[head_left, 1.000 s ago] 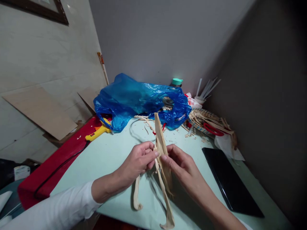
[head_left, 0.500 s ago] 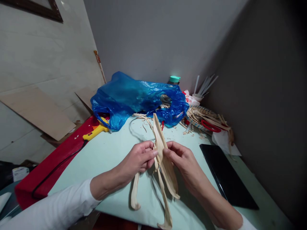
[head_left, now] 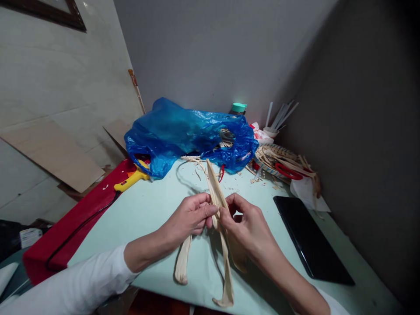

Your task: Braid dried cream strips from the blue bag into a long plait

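Pale, dried husk-like strips (head_left: 215,186) are gathered between my two hands above the table. My left hand (head_left: 197,214) is closed, pinching the strips at their crossing with thumb and fingers. From the other side my right hand (head_left: 244,218) pinches the edge of the wide strip, its thumb close to my left thumb. One narrow strip end (head_left: 183,264) hangs below my left hand, and another curled end (head_left: 227,280) hangs lower in the middle. The wide strip's lower part is partly hidden behind my right hand. A thin twisted length reaches toward the blue bag.
A blue plastic bag (head_left: 183,131) lies at the back. Left of it is a yellow glue gun (head_left: 133,179) with a black cord. A black flat tablet-like object (head_left: 311,240) lies right. Behind it, a basket of strips (head_left: 278,157) holds red-handled scissors (head_left: 288,171); white sticks (head_left: 282,116) stand in a cup.
My right hand has moved left, closer to my left hand, and the wide strip is turned and folded inward. The hanging ends have swung slightly left.
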The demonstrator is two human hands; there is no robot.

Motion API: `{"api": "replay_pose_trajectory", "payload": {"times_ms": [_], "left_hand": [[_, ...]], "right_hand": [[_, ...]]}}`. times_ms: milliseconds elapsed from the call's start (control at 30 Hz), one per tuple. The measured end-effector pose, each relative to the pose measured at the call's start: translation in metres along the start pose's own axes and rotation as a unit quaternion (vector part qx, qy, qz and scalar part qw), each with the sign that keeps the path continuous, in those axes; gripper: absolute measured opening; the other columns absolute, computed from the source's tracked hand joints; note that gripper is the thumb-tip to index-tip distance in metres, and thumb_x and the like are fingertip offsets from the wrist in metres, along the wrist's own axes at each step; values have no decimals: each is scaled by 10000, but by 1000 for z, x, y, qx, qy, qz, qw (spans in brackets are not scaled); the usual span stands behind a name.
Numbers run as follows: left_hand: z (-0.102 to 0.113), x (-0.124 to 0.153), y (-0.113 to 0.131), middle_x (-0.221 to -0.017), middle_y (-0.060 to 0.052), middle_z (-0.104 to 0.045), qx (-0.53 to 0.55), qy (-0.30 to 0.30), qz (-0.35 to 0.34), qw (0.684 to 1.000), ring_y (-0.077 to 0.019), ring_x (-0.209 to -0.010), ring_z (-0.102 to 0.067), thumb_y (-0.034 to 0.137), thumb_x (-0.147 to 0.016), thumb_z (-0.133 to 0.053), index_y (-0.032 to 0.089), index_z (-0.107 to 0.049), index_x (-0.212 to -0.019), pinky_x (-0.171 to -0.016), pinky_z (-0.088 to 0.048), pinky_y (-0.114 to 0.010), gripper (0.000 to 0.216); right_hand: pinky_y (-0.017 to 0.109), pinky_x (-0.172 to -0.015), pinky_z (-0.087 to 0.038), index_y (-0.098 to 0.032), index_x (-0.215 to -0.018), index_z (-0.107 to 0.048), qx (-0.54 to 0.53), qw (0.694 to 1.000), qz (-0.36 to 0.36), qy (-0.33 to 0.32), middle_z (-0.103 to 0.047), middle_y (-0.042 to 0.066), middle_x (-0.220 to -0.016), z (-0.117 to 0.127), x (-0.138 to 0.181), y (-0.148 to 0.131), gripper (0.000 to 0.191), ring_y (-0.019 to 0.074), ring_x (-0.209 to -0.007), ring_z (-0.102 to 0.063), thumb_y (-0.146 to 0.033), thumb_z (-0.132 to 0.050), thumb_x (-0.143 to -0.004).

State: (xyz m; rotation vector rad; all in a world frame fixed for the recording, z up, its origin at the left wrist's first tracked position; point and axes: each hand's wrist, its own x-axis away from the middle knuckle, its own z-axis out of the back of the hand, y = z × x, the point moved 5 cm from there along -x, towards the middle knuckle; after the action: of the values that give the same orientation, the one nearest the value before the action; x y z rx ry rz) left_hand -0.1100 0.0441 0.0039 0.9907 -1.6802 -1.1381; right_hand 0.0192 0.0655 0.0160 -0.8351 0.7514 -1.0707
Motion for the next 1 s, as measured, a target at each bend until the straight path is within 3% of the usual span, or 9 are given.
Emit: {"api": "replay_pose_trajectory", "payload": {"times_ms": [200, 333, 567, 700, 833, 1000], "left_hand": [[4, 0, 2, -561, 54, -470, -90, 48, -30, 994, -34, -424, -319, 320, -874, -546, 157, -549, -855, -394, -210, -157, 165], [5, 0, 6, -554, 61, -436, -126, 68, -60, 988, -39, -448, -339, 274, -875, -535, 145, -573, -858, -409, -245, -156, 136], [4, -4, -2, -581, 75, -366, -31, 15, -35, 999, -40, -459, -270, 294, -865, -559, 154, -558, -969, -388, -165, -154, 174], [5, -5, -3, -573, 84, -347, -4, 5, -22, 1000, -35, -449, -233, 327, -833, -616, 155, -567, -998, -380, -132, -155, 243], [4, -6, -2, -596, 80, -353, 3, 0, -30, 1000, -33, -451, -243, 311, -814, -629, 158, -580, -1011, -378, -126, -158, 254], [12, -12, -6, -559, 93, -351, 4, 15, -27, 1000, -23, -414, -223, 267, -790, -617, 162, -528, -876, -372, -118, -166, 162]], "right_hand": [[270, -542, -318, -209, -718, -482, 72, 997, 36, 16, -547, 4, -647, -3, 4, -1, 142, 141, -563, -457, -274, -514, -840], [272, -566, -339, -200, -712, -499, 46, 999, 28, -1, -552, 8, -654, -4, 3, -4, 183, 144, -586, -465, -314, -514, -854], [250, -561, -334, -182, -691, -514, -101, 992, -48, -54, -493, -20, -626, -5, -2, -1, 214, 127, -594, -430, -357, -574, -799], [235, -577, -338, -169, -745, -538, -243, 961, -74, -114, -505, -24, -682, -11, -2, 10, 211, 116, -617, -443, -363, -605, -796], [239, -598, -345, -165, -778, -564, -309, 939, -85, -127, -517, -16, -703, -16, -3, 22, 173, 119, -635, -463, -325, -624, -802], [240, -625, -361, -155, -815, -594, -398, 903, -91, -135, -512, -13, -701, -18, -4, 16, 141, 111, -634, -468, -287, -640, -799]]}}
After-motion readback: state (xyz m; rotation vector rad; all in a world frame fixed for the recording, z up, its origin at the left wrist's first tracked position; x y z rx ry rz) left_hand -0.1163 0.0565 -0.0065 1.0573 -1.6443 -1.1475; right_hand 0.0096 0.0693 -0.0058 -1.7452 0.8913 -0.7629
